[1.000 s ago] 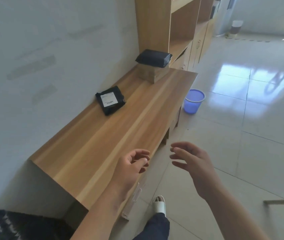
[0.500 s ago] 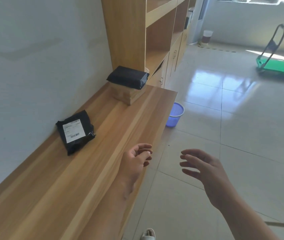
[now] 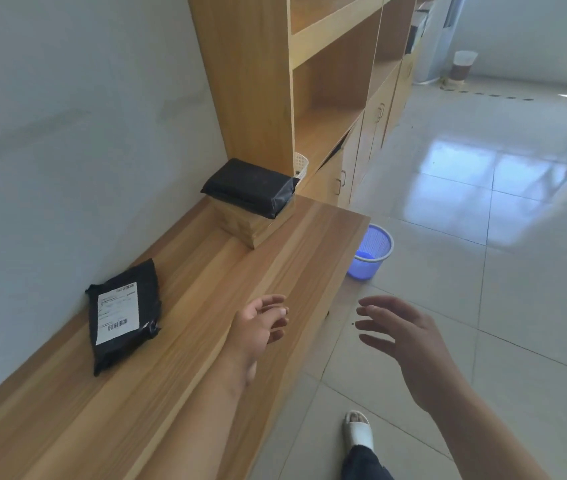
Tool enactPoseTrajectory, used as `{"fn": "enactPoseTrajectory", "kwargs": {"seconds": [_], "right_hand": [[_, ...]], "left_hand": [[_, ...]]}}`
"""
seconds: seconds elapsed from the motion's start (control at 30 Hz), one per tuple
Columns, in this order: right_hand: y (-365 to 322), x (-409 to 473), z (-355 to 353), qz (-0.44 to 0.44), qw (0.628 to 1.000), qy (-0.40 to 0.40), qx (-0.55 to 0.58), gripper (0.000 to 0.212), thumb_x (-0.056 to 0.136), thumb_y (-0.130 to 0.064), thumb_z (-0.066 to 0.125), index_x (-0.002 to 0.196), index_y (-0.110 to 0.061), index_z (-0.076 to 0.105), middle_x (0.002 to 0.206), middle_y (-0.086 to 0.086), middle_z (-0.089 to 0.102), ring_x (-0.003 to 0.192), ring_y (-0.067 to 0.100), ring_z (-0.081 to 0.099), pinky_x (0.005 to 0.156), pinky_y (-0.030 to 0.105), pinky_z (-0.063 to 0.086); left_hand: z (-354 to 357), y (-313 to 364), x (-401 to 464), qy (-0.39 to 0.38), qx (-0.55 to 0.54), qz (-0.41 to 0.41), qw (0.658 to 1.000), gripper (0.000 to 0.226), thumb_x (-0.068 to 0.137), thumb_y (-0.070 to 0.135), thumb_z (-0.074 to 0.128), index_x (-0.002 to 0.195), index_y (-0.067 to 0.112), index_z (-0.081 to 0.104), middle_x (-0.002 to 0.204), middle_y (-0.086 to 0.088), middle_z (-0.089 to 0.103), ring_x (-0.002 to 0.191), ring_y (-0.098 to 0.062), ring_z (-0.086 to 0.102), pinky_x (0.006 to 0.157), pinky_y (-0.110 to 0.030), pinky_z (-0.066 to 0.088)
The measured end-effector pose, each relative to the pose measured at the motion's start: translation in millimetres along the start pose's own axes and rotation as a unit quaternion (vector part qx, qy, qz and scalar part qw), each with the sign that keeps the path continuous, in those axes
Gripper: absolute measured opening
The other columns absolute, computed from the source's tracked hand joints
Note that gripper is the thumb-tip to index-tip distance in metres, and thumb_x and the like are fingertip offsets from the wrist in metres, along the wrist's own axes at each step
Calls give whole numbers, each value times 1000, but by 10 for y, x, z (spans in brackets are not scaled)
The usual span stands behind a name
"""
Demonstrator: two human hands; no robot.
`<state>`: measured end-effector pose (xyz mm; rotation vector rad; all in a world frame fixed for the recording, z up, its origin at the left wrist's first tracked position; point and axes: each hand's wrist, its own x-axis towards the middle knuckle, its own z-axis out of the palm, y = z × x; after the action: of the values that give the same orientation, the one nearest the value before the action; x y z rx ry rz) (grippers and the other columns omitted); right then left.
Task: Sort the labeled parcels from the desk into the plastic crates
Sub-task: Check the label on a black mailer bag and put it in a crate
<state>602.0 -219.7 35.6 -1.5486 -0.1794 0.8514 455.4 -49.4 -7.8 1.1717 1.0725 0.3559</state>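
The person has stepped closer: the labelled parcel (image 3: pixel 123 315) now lies lower left on the worktop (image 3: pixel 226 289). Left hand (image 3: pixel 260 326) and right hand (image 3: pixel 405 337) hover empty, fingers loosely spread, ready to reach.

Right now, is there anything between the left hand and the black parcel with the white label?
No. In the head view, only bare wooden desk separates the left hand from the labeled parcel.

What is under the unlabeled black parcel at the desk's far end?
The parcel lies on a wooden block standing on the desk. The block's top is covered.
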Motion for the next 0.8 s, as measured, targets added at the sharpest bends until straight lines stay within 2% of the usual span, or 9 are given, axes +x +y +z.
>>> {"fn": "enactPoseTrajectory", "kwargs": {"seconds": [0.1, 0.23, 0.33, 0.47, 0.57, 0.67, 0.8], "right_hand": [[-255, 475, -189, -2, 1000, -23, 0, 14, 97, -4, 63, 97, -7, 77, 90, 11, 73, 88, 25, 69, 93, 47, 57], [-461, 1018, -396, 16, 998, -53, -1, 14, 96, -4, 64, 94, -8, 77, 91, 15, 74, 87, 25, 70, 94, 49, 57], [-549, 1395, -492, 31, 998, -51, -14, 13, 96, -5, 65, 94, -8, 77, 100, 21, 75, 88, 25, 70, 93, 49, 57], [-640, 1796, -503, 59, 996, -58, -20, 12, 96, -5, 65, 96, -7, 77, 100, 20, 76, 88, 26, 71, 92, 48, 57], [-752, 2148, -491, 69, 996, -58, -29, 12, 96, -5, 64, 98, -6, 76, 92, 14, 75, 86, 24, 70, 88, 43, 58], [-880, 2479, -429, 74, 995, -57, -29, 13, 96, -6, 65, 101, -5, 76, 94, 10, 76, 85, 22, 71, 88, 41, 57], [-1081, 2851, -262, 76, 993, -69, -57, 14, 97, -6, 64, 103, -5, 76, 92, 10, 76, 87, 24, 72, 89, 44, 58]], "left_hand": [[220, 246, 509, 28, -38, -23, 999, 20, 100, 15, 65, 120, 14, 66, 116, -10, 67, 102, -23, 66, 86, -35, 57], [407, 590, 1151, 78, -86, -35, 993, 38, 102, 22, 63, 137, 12, 55, 128, -10, 63, 112, -25, 64, 92, -38, 56], [523, 787, 1540, 111, -130, -68, 983, 45, 102, 29, 63, 143, 18, 47, 146, -12, 52, 126, -32, 58, 103, -45, 53], [646, 1024, 1990, 138, -185, -107, 967, 72, 99, 37, 67, 159, 20, 31, 161, -18, 36, 144, -38, 43, 117, -48, 43], [688, 1171, 2344, 164, -239, -123, 949, 80, 99, 40, 67, 162, 16, 24, 165, -19, 30, 150, -36, 36, 121, -47, 38], [690, 1242, 2655, 189, -289, -132, 929, 87, 96, 43, 70, 163, 17, 21, 165, -18, 30, 150, -35, 37, 121, -46, 37], [693, 1300, 2950, 206, -344, -113, 909, 79, 96, 33, 73, 160, 18, 29, 164, -14, 32, 151, -34, 35, 121, -46, 38]]}}
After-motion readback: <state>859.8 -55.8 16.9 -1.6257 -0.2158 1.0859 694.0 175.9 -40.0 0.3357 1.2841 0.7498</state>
